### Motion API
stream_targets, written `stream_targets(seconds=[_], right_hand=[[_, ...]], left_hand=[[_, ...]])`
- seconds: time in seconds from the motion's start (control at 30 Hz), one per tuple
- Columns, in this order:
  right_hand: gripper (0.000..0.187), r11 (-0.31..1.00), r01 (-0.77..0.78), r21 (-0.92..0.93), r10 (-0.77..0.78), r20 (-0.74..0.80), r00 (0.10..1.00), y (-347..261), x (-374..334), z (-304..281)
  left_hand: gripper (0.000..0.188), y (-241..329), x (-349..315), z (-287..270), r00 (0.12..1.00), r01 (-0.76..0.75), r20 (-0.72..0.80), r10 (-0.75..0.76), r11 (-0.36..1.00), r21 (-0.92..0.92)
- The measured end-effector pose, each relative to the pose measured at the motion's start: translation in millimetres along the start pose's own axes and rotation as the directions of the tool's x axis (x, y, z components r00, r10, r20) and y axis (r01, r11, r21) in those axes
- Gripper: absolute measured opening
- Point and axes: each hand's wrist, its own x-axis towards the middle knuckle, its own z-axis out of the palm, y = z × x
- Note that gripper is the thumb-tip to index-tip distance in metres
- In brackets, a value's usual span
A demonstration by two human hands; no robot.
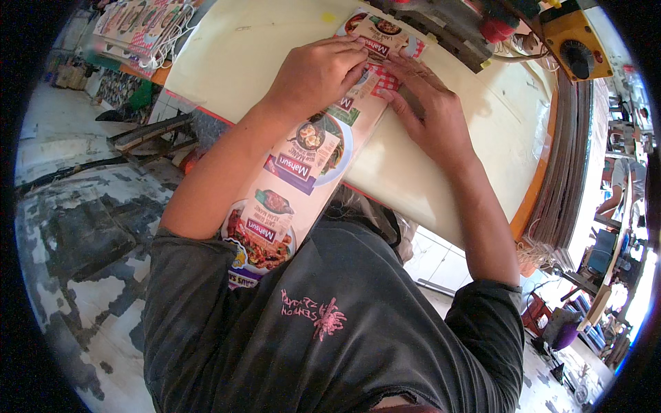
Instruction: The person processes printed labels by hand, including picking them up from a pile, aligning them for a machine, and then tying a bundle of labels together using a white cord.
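A long printed strip (282,186) with food pictures and purple labels runs from beside my chest up across a cream work table (241,55). Its far part (375,41) lies at the base of a machine and seems to be a separate or folded section; I cannot tell which. My left hand (323,72) is at the strip's left edge, fingers close together and curled over it. On the opposite edge rests my right hand (430,103), its fingers stretched out over the print and its thumb apart. The surface under both hands is hidden.
Beyond the strip's far end stands a dark machine (447,38), with a yellow control box (578,51) and black dial at its right. A pile of printed pieces with white cords (141,31) is at far left. Stacked boards (568,158) flank the table's right side.
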Motion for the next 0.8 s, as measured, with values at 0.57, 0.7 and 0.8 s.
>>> stream_targets(seconds=[0.57,0.7,0.8], right_hand=[[0.015,0.998,0.044,0.045,-0.046,0.062,0.997,1,-5,-16],[0.007,0.962,0.137,0.236,-0.151,0.041,0.988,-14,-2,-12],[0.01,0.936,0.124,0.331,-0.156,0.074,0.985,-16,-2,-12]], left_hand=[[0.024,-18,-4,-15,0.971,-0.181,0.123,0.203,0.968,-0.171],[0.028,-30,-8,-36,0.885,-0.408,0.145,0.443,0.886,-0.221],[0.033,-25,-3,-42,0.895,-0.378,0.185,0.406,0.91,-0.168]])
